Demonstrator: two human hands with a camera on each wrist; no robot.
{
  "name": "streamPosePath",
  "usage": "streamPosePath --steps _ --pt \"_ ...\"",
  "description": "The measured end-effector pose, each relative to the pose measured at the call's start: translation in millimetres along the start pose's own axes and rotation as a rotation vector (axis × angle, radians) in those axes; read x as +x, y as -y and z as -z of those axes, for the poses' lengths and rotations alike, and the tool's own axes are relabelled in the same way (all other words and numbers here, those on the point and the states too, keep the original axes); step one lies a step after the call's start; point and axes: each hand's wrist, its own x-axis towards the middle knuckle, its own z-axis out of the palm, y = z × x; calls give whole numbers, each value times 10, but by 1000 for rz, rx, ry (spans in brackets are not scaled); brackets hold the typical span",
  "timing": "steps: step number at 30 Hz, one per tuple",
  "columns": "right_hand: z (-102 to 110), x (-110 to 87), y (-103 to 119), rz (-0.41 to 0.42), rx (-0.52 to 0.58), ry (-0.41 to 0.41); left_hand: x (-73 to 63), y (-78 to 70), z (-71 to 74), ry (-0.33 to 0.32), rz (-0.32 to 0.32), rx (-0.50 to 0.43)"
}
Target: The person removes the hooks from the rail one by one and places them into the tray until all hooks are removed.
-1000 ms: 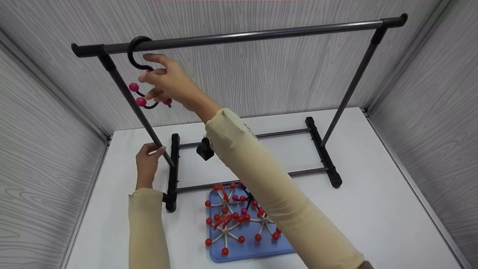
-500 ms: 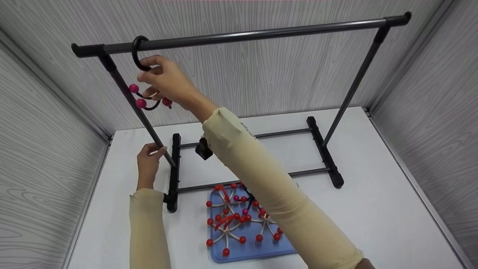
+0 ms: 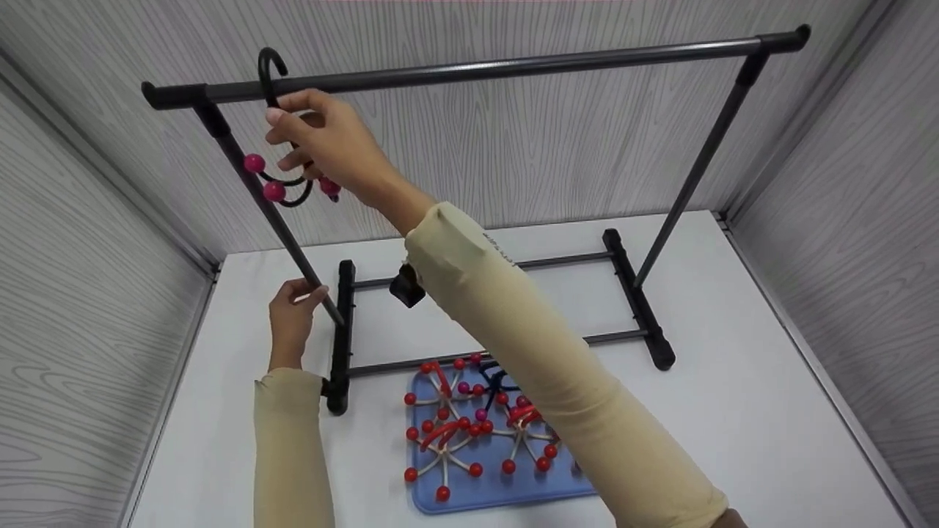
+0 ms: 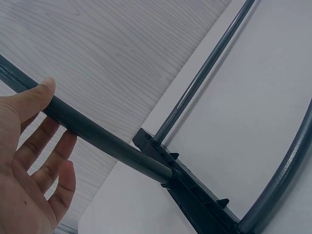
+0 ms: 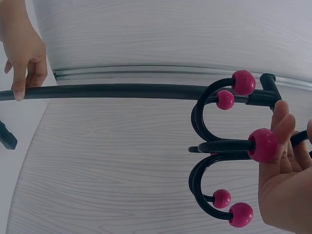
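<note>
My right hand (image 3: 334,143) pinches the stem of a black multi-arm hook hanger (image 3: 265,70) with pink ball tips. Its top hook rises above the left part of the rack's top bar (image 3: 469,72), overlapping the bar in the head view. Curved arms with pink balls (image 5: 263,145) spread below the fingers in the right wrist view; the stem is partly hidden by the hand. Lower down, my left hand (image 3: 291,323) holds the rack's left upright post (image 4: 112,144) between thumb and fingers, near the base.
A blue tray (image 3: 484,499) lies in front of the rack on the white table (image 3: 770,411). Several white-armed hook hangers (image 3: 443,458) with red balls and a black one (image 3: 497,381) are on it, partly under the right sleeve. Grey wood-grain panels (image 3: 543,161) enclose the table.
My right hand has lifted the black hook hanger, so its hook, which looped over the bar before, now stands higher above it. The left hand stays on the post.
</note>
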Motion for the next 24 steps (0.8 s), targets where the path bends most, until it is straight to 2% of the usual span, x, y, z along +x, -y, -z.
streamPosePath --steps 11,16,24 --pt "159 -187 112 63 -44 29 21 -10 -26 -1 -20 5" --pt "208 -288 75 71 -76 71 3 -11 -19 0 -23 4" --pt "293 -492 -50 37 -107 153 -8 -5 -1 -20 -21 -13"
